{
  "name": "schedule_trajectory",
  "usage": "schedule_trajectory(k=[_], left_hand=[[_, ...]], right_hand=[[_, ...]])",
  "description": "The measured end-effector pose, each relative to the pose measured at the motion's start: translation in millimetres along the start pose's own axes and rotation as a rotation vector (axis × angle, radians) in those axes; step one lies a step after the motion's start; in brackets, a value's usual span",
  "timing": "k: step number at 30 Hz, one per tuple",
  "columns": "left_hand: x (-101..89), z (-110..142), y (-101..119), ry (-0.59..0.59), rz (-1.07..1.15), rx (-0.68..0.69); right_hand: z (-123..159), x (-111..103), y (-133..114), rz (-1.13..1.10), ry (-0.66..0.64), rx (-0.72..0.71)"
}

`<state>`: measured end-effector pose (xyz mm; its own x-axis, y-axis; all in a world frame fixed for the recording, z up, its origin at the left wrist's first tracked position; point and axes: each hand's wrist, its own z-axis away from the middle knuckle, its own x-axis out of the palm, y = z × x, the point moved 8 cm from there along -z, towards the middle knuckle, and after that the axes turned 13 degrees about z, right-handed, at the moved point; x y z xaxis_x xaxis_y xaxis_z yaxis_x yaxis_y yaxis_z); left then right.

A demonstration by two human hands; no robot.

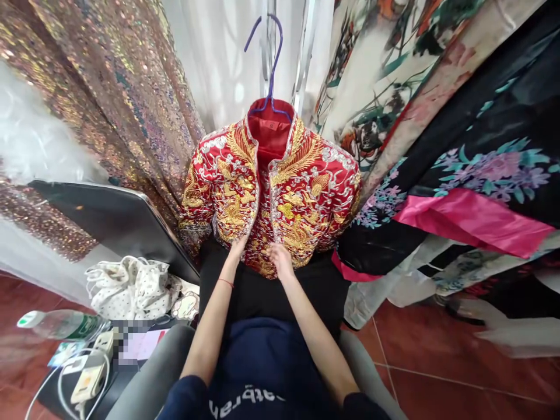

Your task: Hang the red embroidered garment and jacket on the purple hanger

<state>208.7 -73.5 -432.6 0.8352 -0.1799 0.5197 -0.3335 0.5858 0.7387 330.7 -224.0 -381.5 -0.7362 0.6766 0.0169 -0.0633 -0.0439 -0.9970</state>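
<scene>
A red jacket (301, 192) thick with gold and silver embroidery hangs in front of me on a purple hanger (272, 64). Its front is parted at the collar, showing the red lining. My left hand (238, 246) pinches the lower edge of the jacket's left front panel. My right hand (280, 259) grips the lower hem near the middle opening. A thin red cord circles my left wrist. Below the jacket hangs black cloth (271, 291).
Sequined fabric (109, 87) hangs at the left, floral and black-pink robes (472, 181) at the right. A dark board (118, 219), a white spotted pouch (129, 286), a water bottle (61, 325) and a charger with cables (90, 379) lie at lower left. Red floor tiles (437, 361) show at right.
</scene>
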Motion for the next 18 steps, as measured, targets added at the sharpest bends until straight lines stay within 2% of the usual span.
schedule_trajectory(k=[4, 6, 8, 10, 13, 18], left_hand=[[-37.9, -20.8, -25.0, 0.203, 0.089, -0.06], [-50.0, -28.8, -31.3, 0.249, 0.145, -0.064], [-55.2, -32.1, -38.4, 0.244, 0.205, -0.056], [-52.3, -29.6, -48.4, 0.192, 0.266, -0.064], [-35.1, -18.0, -66.5, 0.068, 0.352, -0.111], [-1.7, -2.0, -87.8, -0.092, 0.411, -0.163]], right_hand=[[4.7, 1.3, 63.5, -0.136, 0.05, 0.218], [1.4, -5.5, 90.4, -0.199, 0.098, 0.33], [-4.9, -11.0, 115.6, -0.254, 0.154, 0.436], [-12.1, -12.4, 137.4, -0.3, 0.196, 0.52], [-20.1, -7.7, 160.0, -0.358, 0.2, 0.592], [-20.4, 3.1, 172.9, -0.413, 0.11, 0.631]])
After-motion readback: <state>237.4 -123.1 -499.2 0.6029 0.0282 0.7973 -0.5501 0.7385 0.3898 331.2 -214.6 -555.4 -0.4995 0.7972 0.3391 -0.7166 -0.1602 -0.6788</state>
